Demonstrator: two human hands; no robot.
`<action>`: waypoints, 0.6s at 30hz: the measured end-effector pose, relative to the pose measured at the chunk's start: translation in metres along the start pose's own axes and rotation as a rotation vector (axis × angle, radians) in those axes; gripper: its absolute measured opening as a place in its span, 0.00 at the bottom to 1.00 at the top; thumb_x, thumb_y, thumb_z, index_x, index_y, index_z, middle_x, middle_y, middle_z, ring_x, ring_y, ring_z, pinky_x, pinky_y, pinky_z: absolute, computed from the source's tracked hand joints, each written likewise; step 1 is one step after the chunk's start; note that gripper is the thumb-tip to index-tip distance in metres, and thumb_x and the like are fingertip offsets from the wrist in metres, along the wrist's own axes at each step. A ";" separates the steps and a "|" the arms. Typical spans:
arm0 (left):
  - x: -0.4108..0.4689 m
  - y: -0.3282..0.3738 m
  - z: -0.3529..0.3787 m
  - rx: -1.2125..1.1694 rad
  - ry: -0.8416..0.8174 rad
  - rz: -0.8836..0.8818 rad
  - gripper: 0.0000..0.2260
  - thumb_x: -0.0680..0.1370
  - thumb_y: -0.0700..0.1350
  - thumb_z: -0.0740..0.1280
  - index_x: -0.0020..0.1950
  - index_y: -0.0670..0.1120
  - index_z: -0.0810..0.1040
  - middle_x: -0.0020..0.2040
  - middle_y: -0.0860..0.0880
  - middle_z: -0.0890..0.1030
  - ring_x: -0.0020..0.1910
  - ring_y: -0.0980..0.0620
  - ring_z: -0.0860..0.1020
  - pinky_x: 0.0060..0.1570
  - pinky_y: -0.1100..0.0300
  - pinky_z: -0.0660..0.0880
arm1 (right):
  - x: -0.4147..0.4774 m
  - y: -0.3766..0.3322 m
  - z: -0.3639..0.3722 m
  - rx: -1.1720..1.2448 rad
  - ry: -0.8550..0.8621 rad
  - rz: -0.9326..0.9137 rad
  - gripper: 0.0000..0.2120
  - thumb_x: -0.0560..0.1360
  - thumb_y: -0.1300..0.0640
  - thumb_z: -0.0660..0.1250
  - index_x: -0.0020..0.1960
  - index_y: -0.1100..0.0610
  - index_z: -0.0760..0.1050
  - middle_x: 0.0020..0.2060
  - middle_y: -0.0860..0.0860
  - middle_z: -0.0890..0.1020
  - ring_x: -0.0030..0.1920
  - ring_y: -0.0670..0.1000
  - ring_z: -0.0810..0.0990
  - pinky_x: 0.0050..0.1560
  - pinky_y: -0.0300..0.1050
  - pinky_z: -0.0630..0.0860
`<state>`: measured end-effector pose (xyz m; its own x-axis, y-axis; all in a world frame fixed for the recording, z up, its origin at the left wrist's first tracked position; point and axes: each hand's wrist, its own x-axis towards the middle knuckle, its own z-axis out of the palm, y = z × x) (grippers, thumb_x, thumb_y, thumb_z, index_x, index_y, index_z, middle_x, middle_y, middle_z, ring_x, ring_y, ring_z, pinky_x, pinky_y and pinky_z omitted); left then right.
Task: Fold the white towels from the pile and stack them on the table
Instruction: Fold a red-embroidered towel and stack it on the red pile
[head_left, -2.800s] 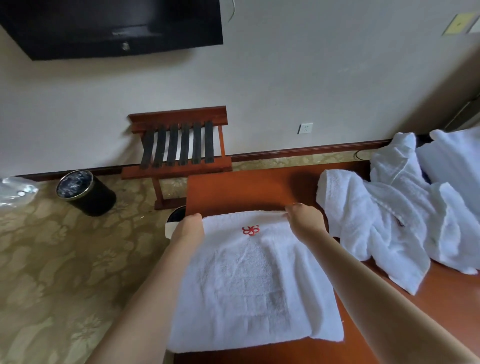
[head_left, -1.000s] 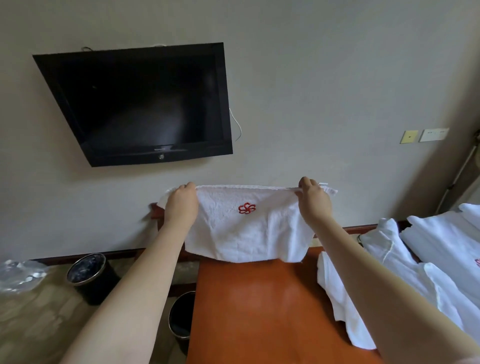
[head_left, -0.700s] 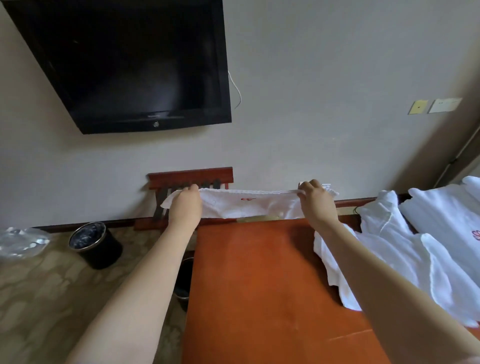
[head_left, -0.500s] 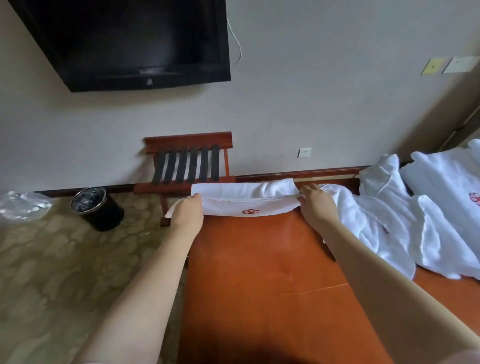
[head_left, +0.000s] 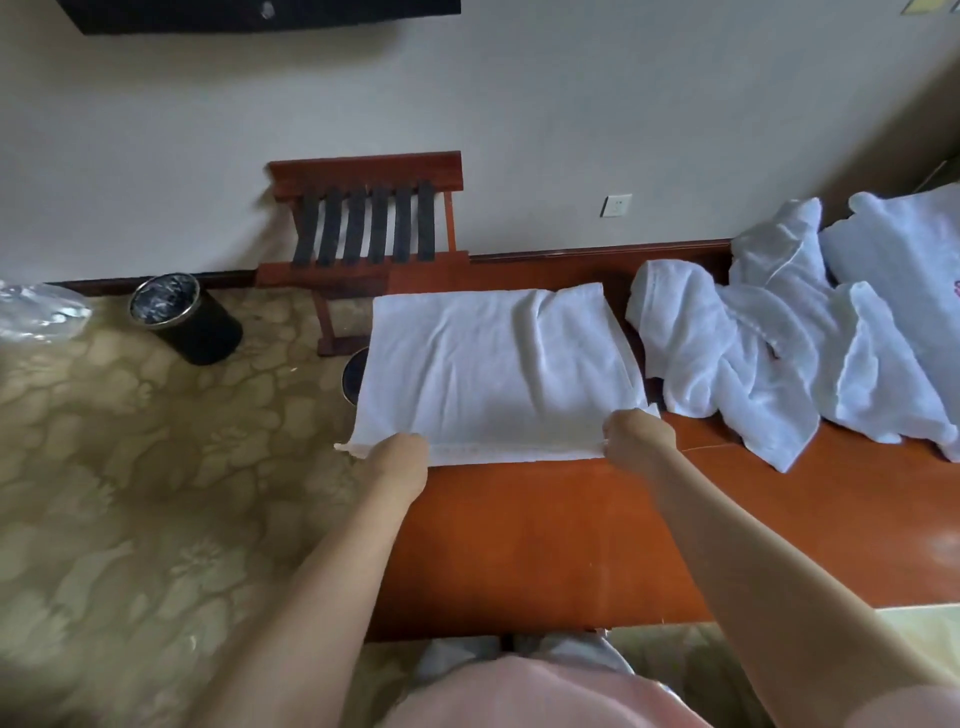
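Observation:
A white towel (head_left: 493, 364) lies spread flat on the left end of the red-brown wooden table (head_left: 545, 535), its left side overhanging the table's edge. My left hand (head_left: 397, 460) grips the towel's near left corner. My right hand (head_left: 636, 439) grips the near right corner. Between them the near edge is stretched straight. The pile of crumpled white towels (head_left: 769, 358) lies on the table to the right, close to the spread towel's right side.
A wooden luggage rack (head_left: 371, 228) with black straps stands against the wall behind the table. A black waste bin (head_left: 182, 317) sits on the patterned floor to the left, a second bin (head_left: 356, 374) partly hidden under the towel. A television's lower edge (head_left: 260, 15) hangs above.
The towel was lifted off the table, held up in the air, then laid down at the far edge. Both hands have since drawn its near edge toward me, spreading it flat.

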<state>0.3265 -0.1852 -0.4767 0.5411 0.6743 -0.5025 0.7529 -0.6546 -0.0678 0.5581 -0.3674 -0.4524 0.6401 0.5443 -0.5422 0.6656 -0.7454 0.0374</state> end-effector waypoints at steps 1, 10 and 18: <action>-0.005 0.002 0.006 0.008 -0.031 0.004 0.07 0.77 0.34 0.61 0.47 0.44 0.76 0.36 0.50 0.72 0.37 0.51 0.75 0.35 0.61 0.71 | -0.003 0.000 0.005 -0.016 -0.037 0.004 0.10 0.74 0.65 0.61 0.53 0.58 0.76 0.47 0.52 0.78 0.47 0.55 0.79 0.42 0.44 0.74; -0.017 0.019 -0.009 0.039 -0.597 0.003 0.16 0.73 0.49 0.67 0.59 0.45 0.74 0.50 0.49 0.75 0.40 0.50 0.78 0.36 0.61 0.73 | -0.012 0.001 0.017 -0.083 -0.512 0.054 0.26 0.72 0.50 0.73 0.65 0.60 0.69 0.60 0.55 0.76 0.56 0.58 0.80 0.60 0.53 0.75; 0.014 0.033 -0.028 0.031 -0.292 0.095 0.10 0.78 0.49 0.60 0.38 0.47 0.69 0.39 0.51 0.72 0.38 0.51 0.73 0.32 0.62 0.67 | 0.020 -0.012 -0.006 0.064 -0.225 -0.123 0.15 0.78 0.47 0.64 0.49 0.60 0.76 0.33 0.51 0.78 0.35 0.50 0.82 0.46 0.46 0.78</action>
<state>0.3695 -0.1876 -0.4619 0.4744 0.4861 -0.7339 0.6903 -0.7228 -0.0325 0.5652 -0.3451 -0.4587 0.4500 0.5381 -0.7126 0.7027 -0.7059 -0.0893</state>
